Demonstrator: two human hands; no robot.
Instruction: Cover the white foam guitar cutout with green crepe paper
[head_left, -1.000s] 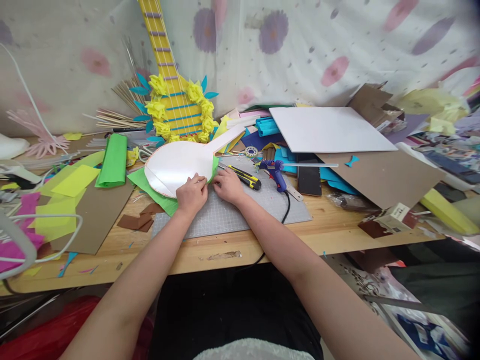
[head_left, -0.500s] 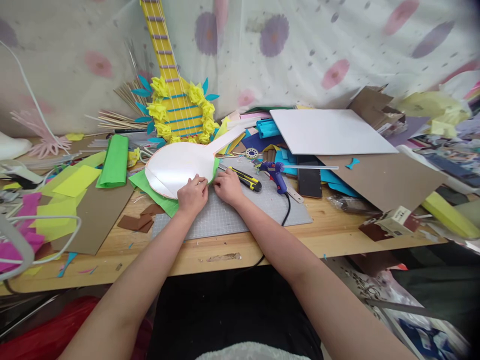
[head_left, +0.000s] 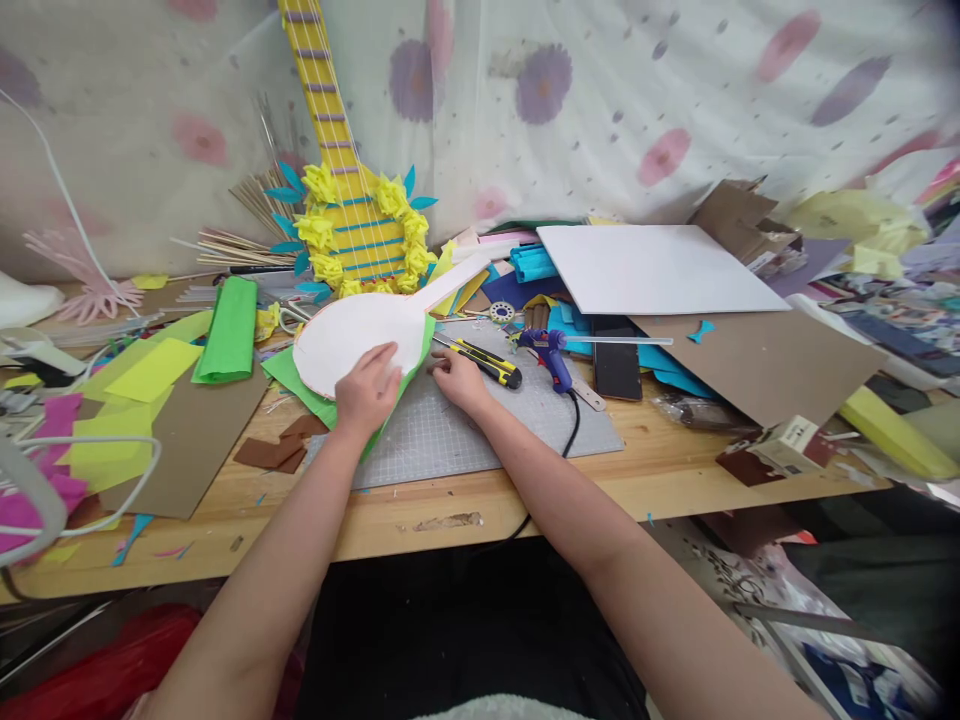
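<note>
A white board cutout (head_left: 345,340), rounded with a long narrow neck, lies on a sheet of green crepe paper (head_left: 283,372) that shows past its lower edge. My left hand (head_left: 367,385) rests on the cutout's lower right part, fingers stretched out. Just right of the green edge, my right hand (head_left: 456,378) is over the grey cutting mat (head_left: 465,445) with its fingers curled together; whether anything is pinched in them is hidden. Beside that hand lies a yellow and black utility knife (head_left: 491,362). Farther right sits a purple glue gun (head_left: 551,355) with a clear glue stick in its back.
Behind the cutout leans a yellow paper guitar (head_left: 365,240) with paper flowers. A white board (head_left: 660,270) and brown cardboard (head_left: 772,365) lie at the right, near a dark phone (head_left: 616,360). A green crepe roll (head_left: 227,330) and brown scraps (head_left: 281,445) are at the left.
My left hand has moved left and its fingers have straightened onto the cutout. The green paper's right edge now hangs out further below the cutout. My right hand has shifted slightly away from it.
</note>
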